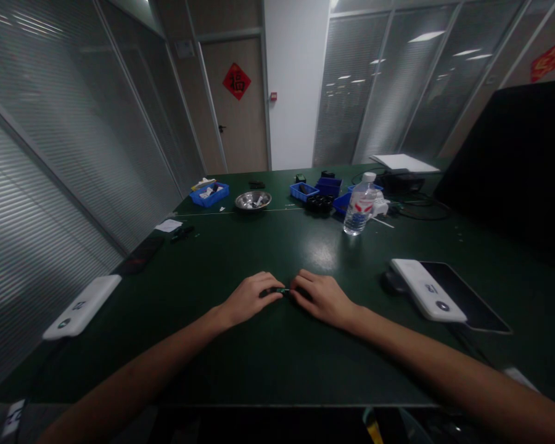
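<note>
Both hands meet low over the middle of the dark green table (240,246). Between their fingertips is a small, thin dark-green piece (282,291) with a bright end, perhaps a bit of circuit board; its exact kind is too small to tell. My left hand (250,298) pinches its left end between thumb and fingers. At the right end, my right hand (322,297) has thumb and fingers closed on it, and the fingers hide part of that end.
A water bottle (360,205) stands beyond my right hand. Farther back are a metal bowl (253,208), a blue tray (210,202) and several blue bins. White power banks lie at left (83,308) and right (428,290), the right one over a phone. A black screen (518,166) rises far right.
</note>
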{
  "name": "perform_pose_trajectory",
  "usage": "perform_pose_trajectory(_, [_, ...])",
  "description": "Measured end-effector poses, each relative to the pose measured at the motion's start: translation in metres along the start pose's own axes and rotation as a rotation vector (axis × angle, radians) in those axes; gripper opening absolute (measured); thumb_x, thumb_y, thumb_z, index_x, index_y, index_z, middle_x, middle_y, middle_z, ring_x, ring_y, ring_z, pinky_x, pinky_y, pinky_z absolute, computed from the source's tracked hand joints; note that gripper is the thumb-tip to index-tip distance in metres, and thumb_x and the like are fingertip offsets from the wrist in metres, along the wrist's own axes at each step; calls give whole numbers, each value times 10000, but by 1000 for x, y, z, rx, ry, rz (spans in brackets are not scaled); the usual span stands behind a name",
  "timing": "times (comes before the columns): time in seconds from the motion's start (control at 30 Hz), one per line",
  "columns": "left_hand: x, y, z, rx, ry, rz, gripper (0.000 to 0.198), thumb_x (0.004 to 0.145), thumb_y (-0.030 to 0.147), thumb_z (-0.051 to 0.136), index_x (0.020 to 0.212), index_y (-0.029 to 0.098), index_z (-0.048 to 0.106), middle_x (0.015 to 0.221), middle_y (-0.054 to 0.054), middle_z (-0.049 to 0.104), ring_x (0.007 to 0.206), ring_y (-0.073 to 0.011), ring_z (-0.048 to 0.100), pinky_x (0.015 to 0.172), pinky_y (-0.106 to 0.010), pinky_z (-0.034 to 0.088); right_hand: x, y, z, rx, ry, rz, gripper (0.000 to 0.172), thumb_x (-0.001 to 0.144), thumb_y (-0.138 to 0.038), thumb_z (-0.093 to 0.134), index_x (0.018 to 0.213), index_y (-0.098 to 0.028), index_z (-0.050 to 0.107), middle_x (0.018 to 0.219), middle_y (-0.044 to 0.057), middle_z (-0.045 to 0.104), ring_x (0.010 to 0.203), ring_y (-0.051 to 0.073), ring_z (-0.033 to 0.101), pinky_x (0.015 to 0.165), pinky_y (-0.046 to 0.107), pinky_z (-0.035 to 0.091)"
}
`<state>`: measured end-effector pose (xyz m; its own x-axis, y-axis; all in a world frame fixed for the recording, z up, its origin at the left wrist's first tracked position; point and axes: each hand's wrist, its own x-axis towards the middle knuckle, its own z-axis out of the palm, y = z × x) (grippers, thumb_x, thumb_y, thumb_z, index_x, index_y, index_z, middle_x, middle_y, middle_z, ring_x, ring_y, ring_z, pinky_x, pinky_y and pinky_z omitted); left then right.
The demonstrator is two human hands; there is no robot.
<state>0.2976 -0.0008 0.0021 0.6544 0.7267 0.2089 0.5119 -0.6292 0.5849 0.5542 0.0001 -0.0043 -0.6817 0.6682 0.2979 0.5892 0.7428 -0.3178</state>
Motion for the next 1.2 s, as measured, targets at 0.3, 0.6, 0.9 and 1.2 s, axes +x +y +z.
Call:
perform_pose_trajectory(0.3, [-2,-2,2,-13,32,39,315,1015,331,556,1293,234,668,1184,-71,674,1081,-196,621,965,-364,509,0,-2,-4,8,0,-8,181,1049,-320,469,1107,-215,604,1015,44,615,818,163,597,687,274,419])
perform_pose_trajectory(0.6, [-3,-2,4,26,15,92,322,1025,322,532,1297,232,679,1135,-77,684,1049,-201,626,946,-365,514,-1,-3,0,-9,-15,-21,172,1041,-309,483,1112,-219,610,1012,44,617,823,162,601,689,270,431])
perform_pose_trajectory(0.9, [-3,1,-1,-111,64,58,311,1015,287,559,1296,228,677,1140,-61,677,1019,-179,648,918,-341,537,-2,-6,-4,165,10,46,162,1048,-307,479,1103,-217,602,1035,41,621,773,144,594,711,268,456])
perform_pose_trajectory(1.2, [-5,-1,5,25,34,137,306,1024,298,536,1257,199,707,1092,-85,691,1005,-193,642,901,-343,524,-1,-9,-3,-47,-40,-74,200,1054,-296,448,1122,-202,611,1002,57,614,796,157,591,663,259,416])
